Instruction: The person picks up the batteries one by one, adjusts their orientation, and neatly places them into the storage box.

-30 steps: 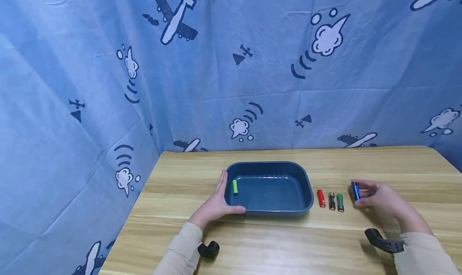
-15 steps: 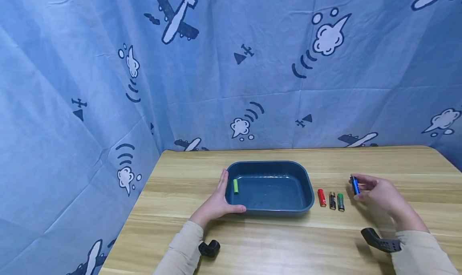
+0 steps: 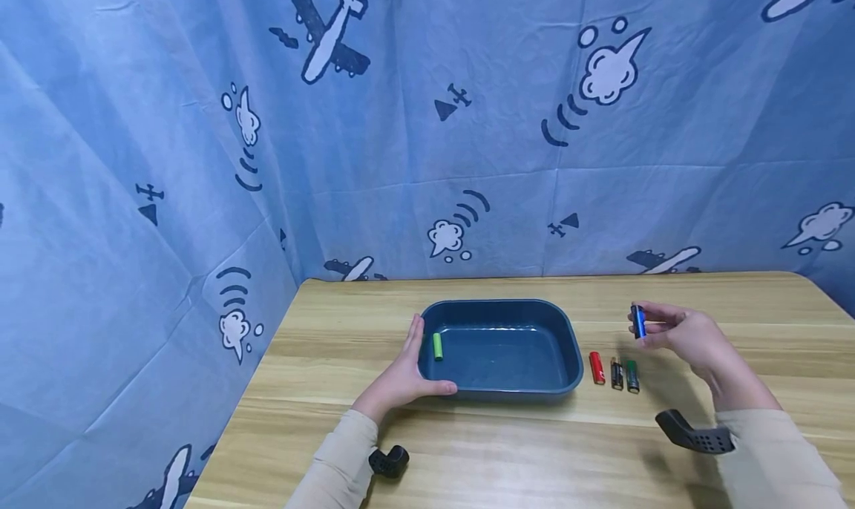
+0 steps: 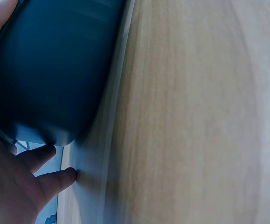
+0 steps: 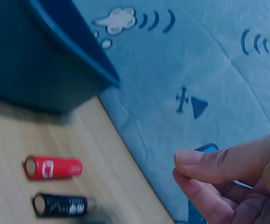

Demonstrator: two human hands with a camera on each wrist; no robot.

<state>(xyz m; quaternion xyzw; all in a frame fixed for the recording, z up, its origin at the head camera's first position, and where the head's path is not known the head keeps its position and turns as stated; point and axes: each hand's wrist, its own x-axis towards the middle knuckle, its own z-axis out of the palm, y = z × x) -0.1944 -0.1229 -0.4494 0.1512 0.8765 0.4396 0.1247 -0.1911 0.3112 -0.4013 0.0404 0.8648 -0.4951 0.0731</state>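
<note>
Right hand (image 3: pixel 691 338) pinching blue battery (image 3: pixel 639 322) between thumb and fingers, off the table (image 3: pixel 508 457), right of tray (image 3: pixel 501 359); battery near-vertical in head view, slight lean, dark end uppermost. Pinch probably suits its small size. Red battery (image 3: pixel 597 368), black battery (image 3: pixel 617 374), green battery (image 3: pixel 632 376) lie side by side, long axes fore-aft, presumably rowed for easy reach. Lime battery (image 3: pixel 437 347) inside tray's left end, also fore-aft. Left hand (image 3: pixel 399 379) spread round tray's near-left corner, likely steadying it.
</note>
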